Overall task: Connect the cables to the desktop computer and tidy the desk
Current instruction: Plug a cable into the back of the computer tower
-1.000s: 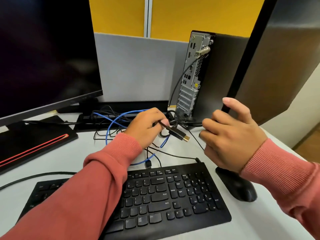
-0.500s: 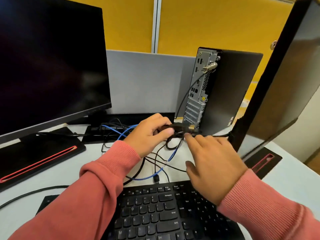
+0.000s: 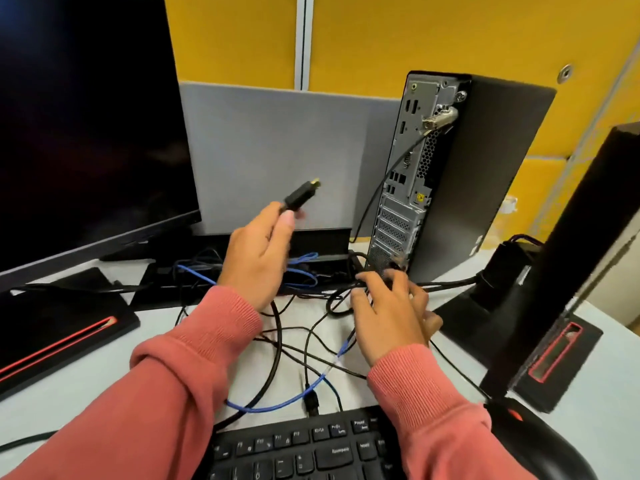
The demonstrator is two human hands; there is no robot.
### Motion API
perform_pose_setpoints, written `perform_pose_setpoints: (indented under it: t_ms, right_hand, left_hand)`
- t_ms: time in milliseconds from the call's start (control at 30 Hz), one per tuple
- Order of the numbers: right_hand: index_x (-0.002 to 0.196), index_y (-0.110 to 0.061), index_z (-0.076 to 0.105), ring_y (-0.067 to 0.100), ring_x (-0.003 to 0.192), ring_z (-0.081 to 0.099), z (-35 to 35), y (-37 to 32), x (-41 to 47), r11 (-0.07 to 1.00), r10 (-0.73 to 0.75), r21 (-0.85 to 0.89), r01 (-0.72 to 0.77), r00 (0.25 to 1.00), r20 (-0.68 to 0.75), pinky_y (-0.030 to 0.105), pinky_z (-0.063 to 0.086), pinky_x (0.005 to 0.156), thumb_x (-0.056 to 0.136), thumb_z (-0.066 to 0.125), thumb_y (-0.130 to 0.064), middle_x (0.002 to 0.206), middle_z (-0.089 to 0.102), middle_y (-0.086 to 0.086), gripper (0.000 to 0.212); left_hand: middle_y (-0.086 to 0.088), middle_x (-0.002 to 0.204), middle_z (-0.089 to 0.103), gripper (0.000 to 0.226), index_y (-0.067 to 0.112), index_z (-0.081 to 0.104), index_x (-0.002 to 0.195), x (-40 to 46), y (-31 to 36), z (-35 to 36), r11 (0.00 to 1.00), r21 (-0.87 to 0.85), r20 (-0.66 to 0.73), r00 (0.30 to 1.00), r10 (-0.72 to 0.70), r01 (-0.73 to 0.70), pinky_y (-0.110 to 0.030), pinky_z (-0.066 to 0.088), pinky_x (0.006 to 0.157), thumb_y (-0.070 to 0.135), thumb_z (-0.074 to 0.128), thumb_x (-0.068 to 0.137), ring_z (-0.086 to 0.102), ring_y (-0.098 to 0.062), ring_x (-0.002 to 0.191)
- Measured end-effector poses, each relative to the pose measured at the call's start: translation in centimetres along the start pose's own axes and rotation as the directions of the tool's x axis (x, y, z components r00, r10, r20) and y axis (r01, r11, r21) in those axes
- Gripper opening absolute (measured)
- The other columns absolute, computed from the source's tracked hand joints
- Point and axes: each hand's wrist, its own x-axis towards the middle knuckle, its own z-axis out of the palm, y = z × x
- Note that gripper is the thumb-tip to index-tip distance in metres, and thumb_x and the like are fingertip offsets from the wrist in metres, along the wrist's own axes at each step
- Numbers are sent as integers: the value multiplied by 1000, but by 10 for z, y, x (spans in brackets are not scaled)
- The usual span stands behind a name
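The black desktop tower (image 3: pixel 485 168) stands upright at the back right, its grey rear port panel (image 3: pixel 405 174) facing me. My left hand (image 3: pixel 259 258) is raised left of the panel and pinches a black cable plug (image 3: pixel 300 197) with a gold tip that points up and right, well short of the ports. My right hand (image 3: pixel 388 313) lies low at the tower's foot, fingers curled over the black cables (image 3: pixel 337 299) there. A blue cable (image 3: pixel 277 405) runs out from under its palm across the desk.
A dark monitor (image 3: pixel 86 116) on a red-striped base (image 3: pixel 59 327) stands at left. A second monitor (image 3: pixel 571 254) shows its back at right. The black keyboard (image 3: pixel 311 448) and mouse (image 3: pixel 540 441) lie near me. A lock cable (image 3: pixel 440 117) hangs from the tower. A grey partition (image 3: pixel 277 150) is behind.
My left hand has lifted the plug up from the desk, away from the tangle. My right hand has let go of the plug and dropped onto the cables by the tower's foot.
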Motion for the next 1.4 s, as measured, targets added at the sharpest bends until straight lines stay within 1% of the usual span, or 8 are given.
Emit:
perform_pose_setpoints:
  t_ms: [200, 467, 800, 933, 1067, 1167, 1267, 1400]
  right_hand:
    - [92, -38, 62, 11, 123, 21, 5, 15, -2, 985, 46, 174, -21, 989, -139, 43, 21, 102, 99, 51, -41, 119, 43, -18, 14]
    - [98, -49, 65, 17, 141, 24, -4, 18, 4, 789, 214, 604, -112, 972, -100, 45, 18, 118, 102, 47, -33, 155, 32, -10, 24]
    - [116, -32, 66, 3, 82, 58, -1, 33, 11, 712, 193, 696, -89, 979, -72, 0, 40, 67, 89, 65, 0, 113, 51, 1, 42]
    - [104, -33, 65, 4, 88, 58, 0, 27, 6, 685, 94, 727, 40, 985, -143, 29, 52, 88, 89, 71, -9, 107, 59, -1, 29]
    - [103, -33, 63, 1, 84, 61, -11, 13, -1, 561, 29, 816, 139, 982, -188, 19, 48, 75, 93, 67, -14, 96, 67, -9, 21]
    - [107, -29, 63, -1, 82, 61, -23, 0, -6, 455, -29, 860, 233, 969, -247, 12, 47, 70, 94, 65, -11, 93, 66, -9, 22]
    - [112, -24, 64, 5, 93, 65, -29, -15, -10, 381, -141, 857, 347, 938, -317, 14, 49, 78, 94, 64, -4, 102, 67, -5, 26]
    - [122, -26, 63, 15, 102, 65, -33, -20, -9, 411, -280, 768, 491, 870, -407, 21, 52, 87, 94, 63, -1, 110, 64, -3, 37]
  left_hand:
    - [-10, 70, 56, 40, 46, 47, 142, 1, -15, -21, 995, 86, -176, 984, -32, 48, -41, 48, 61, 28, 38, 108, 52, -22, 59]
    - [5, 119, 59, 51, 46, 32, 154, -4, -14, -33, 964, 264, -73, 995, 63, -42, -48, 54, 92, 26, 38, 108, 58, -16, 85]
    - [2, 142, 34, 105, 40, 24, 158, 3, 36, -37, 892, 386, 39, 971, 238, -234, -39, 46, 107, -3, 75, 77, 48, -21, 126]
    - [3, 134, 47, 79, 28, 49, 147, -3, 54, -36, 915, 162, 442, 856, 267, -369, -9, 36, 101, 15, 86, 78, 53, -6, 119]
    - [14, 139, 47, 78, 32, 54, 144, -16, 55, -31, 968, 96, 694, 713, 101, -231, -10, 40, 94, 48, 86, 75, 56, -3, 117]
    - [6, 144, 51, 85, 30, 50, 149, -11, 61, -18, 999, 40, 656, 754, -34, 10, -22, 48, 86, 76, 54, 79, 63, -21, 111]
    - [12, 144, 58, 37, 46, 63, 134, -2, 56, -4, 977, 49, 620, 760, -193, 208, -31, 51, 100, 50, 45, 101, 69, -5, 99]
    - [7, 102, 74, 20, 20, 68, 118, -9, 45, -3, 993, 92, 524, 851, 16, -75, -28, 54, 87, 13, 57, 103, 71, -13, 88]
